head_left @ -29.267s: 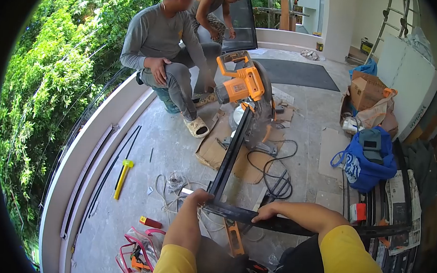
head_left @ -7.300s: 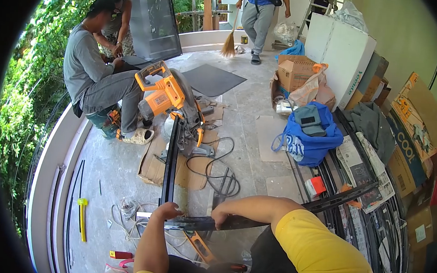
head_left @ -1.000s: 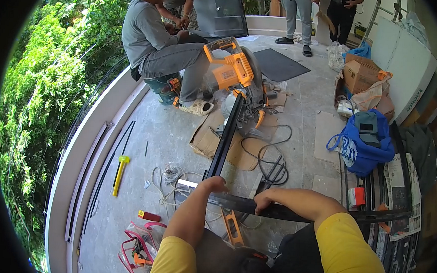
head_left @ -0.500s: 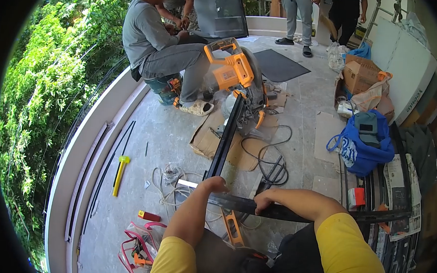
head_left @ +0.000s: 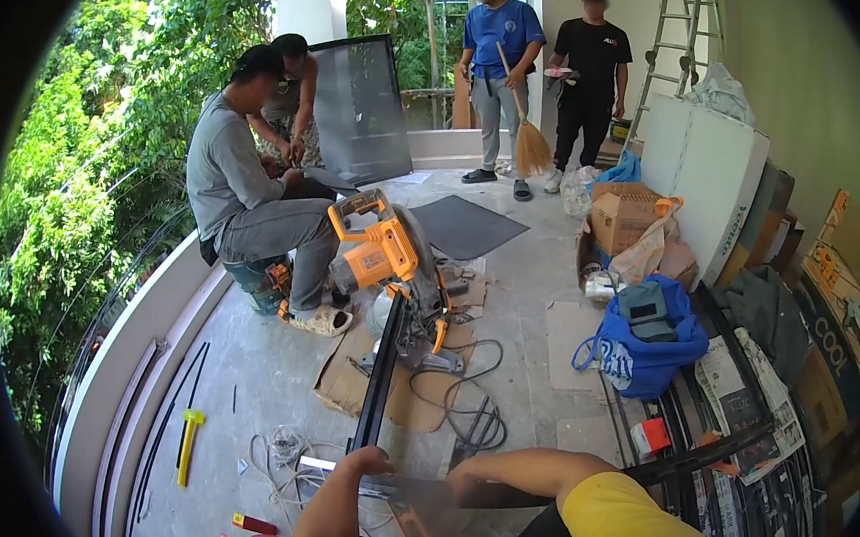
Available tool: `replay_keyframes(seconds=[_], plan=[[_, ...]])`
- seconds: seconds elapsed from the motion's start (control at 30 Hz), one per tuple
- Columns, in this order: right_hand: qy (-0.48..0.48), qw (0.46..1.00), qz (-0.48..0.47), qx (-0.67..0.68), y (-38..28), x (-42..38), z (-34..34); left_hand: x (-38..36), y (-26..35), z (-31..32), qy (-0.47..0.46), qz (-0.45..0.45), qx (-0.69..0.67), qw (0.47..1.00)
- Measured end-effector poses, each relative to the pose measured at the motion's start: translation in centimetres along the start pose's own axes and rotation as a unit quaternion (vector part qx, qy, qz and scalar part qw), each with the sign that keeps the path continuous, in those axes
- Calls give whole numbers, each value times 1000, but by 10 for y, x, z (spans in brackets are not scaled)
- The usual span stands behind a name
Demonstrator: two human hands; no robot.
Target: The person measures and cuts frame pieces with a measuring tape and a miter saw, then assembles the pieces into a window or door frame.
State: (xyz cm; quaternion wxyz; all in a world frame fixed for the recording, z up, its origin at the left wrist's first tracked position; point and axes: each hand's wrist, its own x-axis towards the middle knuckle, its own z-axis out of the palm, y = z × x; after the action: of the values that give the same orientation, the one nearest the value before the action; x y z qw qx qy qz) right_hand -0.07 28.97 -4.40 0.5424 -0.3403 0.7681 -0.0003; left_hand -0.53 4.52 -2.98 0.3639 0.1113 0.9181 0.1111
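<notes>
Left hand (head_left: 370, 463): set low in front of the body, back upward, fingers directed inward toward the right hand (head_left: 463, 484). Left forearm (head_left: 329, 510) rises steeply to it. Right forearm (head_left: 528, 469) lies nearly level, arm bent. Hands apart, near each other. Right fingers appear curled downward, though blurred.
</notes>
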Motion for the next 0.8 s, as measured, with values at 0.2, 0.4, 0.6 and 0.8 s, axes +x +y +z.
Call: replay_keyframes(seconds=[0.2,0.4,0.6,0.8], plan=[[-48,999,-19,-9,-5,-1,0,-5,-5,6,21,-7,-30,999],[-14,1000,-6,-3,-14,-22,-3,5,-17,13,25,0,-19,1000],[-20,1000,10,17,-10,-11,-1,-13,4,-5,16,-10,-25,1000],[-24,999,20,7,-13,-15,-2,-2,-6,5,21,-2,-9,1000]])
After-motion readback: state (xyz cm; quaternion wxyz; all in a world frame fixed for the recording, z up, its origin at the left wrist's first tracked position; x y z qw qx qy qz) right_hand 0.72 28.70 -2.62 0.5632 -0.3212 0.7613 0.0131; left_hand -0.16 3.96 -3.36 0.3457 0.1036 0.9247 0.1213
